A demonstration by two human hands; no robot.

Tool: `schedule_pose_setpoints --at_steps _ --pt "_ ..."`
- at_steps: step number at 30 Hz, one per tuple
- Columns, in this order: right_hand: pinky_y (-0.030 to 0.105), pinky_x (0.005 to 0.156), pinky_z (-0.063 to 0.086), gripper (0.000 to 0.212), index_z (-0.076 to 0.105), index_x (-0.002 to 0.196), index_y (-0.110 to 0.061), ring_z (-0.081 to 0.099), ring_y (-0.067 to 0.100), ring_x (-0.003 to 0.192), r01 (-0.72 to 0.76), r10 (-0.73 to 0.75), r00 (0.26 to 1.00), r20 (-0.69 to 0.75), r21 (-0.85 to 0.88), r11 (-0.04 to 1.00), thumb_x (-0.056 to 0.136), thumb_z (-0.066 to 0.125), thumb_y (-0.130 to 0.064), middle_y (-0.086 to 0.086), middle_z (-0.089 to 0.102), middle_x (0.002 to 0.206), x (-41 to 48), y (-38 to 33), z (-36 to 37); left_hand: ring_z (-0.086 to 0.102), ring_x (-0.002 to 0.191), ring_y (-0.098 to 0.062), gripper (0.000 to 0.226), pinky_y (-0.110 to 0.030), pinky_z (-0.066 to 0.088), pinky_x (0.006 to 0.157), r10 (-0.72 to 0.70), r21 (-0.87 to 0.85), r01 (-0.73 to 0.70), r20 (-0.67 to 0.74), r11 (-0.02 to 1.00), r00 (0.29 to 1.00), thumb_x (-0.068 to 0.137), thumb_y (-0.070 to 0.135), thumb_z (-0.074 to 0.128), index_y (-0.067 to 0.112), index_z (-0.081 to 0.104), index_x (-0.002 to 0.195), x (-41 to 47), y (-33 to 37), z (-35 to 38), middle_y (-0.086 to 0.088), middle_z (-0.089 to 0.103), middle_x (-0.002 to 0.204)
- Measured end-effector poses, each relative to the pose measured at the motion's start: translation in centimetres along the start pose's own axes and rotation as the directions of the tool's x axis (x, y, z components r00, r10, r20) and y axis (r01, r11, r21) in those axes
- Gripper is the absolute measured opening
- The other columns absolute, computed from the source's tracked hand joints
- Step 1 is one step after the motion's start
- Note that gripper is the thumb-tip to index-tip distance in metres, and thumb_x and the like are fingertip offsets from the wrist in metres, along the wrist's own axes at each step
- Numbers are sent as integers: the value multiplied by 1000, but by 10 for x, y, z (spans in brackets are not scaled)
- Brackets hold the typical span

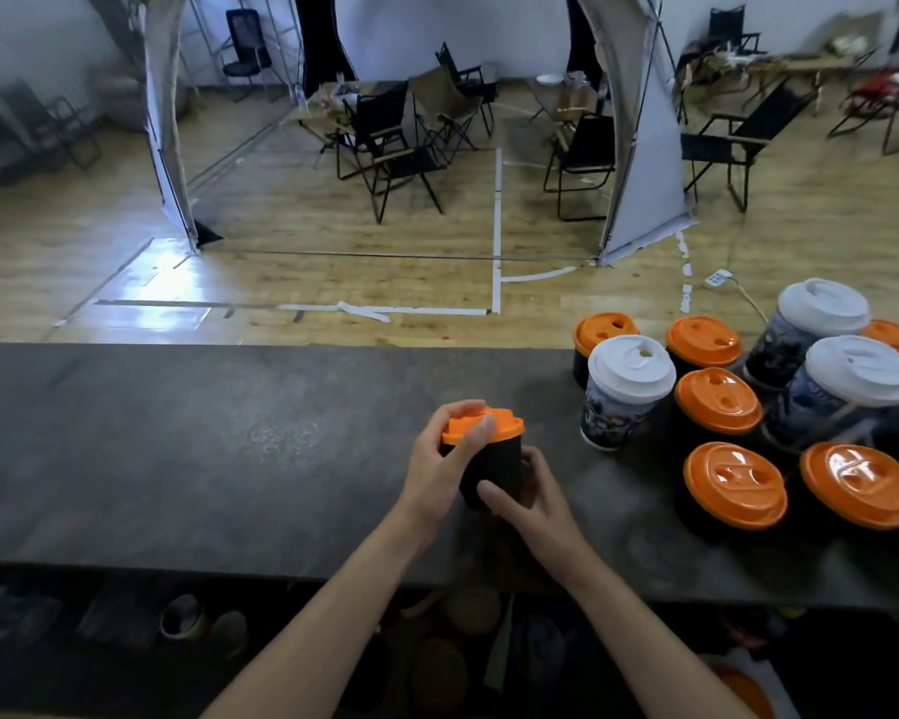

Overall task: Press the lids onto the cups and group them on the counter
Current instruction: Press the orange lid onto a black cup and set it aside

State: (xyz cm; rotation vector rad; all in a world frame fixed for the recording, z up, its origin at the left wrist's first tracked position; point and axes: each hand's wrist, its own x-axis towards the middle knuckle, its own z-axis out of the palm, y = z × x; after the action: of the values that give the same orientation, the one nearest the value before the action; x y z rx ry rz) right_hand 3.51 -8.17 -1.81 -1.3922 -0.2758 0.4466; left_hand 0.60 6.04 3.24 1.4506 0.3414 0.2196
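Observation:
A black cup (496, 467) with an orange lid (504, 427) is held above the dark counter (203, 448), tilted slightly. My left hand (445, 461) wraps the lid's rim and the cup's upper left side, thumb across the lid. My right hand (528, 503) grips the cup's lower part from the right. At the right of the counter stands a group of lidded cups: several black ones with orange lids (733, 482) and three printed ones with white lids (624, 389).
The counter's far edge drops to a wooden floor with folding chairs (390, 137) and white tent legs (639, 199). Below the near edge a dim shelf holds a tape roll (180, 617) and other blurred items.

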Motion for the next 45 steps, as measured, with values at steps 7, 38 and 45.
schedule_pose_setpoints --at_steps 7,38,45 --pt "31 60 49 66 63 121 -7 67 28 71 -79 73 996 52 128 989 83 61 -60 22 73 105 6 -3 -2 66 104 -13 44 -21 54 82 -8 17 6 84 1000 996 83 44 71 21 68 120 -2 4 -6 -6 68 119" --pt "21 101 49 89 50 136 -23 61 4 121 212 -225 974 20 -418 883 62 98 -34 -11 63 130 2 7 13 59 125 -8 47 -23 47 105 133 146 -122 -63 982 989 106 44 33 21 57 139 -19 -34 -11 6 64 134" --pt "29 105 49 87 43 138 -24 58 2 124 221 -243 970 14 -469 855 65 92 -23 -13 60 133 3 11 7 65 116 -7 32 -18 48 99 98 164 -88 -55 983 994 108 26 38 19 66 124 -7 -33 -22 4 72 120"
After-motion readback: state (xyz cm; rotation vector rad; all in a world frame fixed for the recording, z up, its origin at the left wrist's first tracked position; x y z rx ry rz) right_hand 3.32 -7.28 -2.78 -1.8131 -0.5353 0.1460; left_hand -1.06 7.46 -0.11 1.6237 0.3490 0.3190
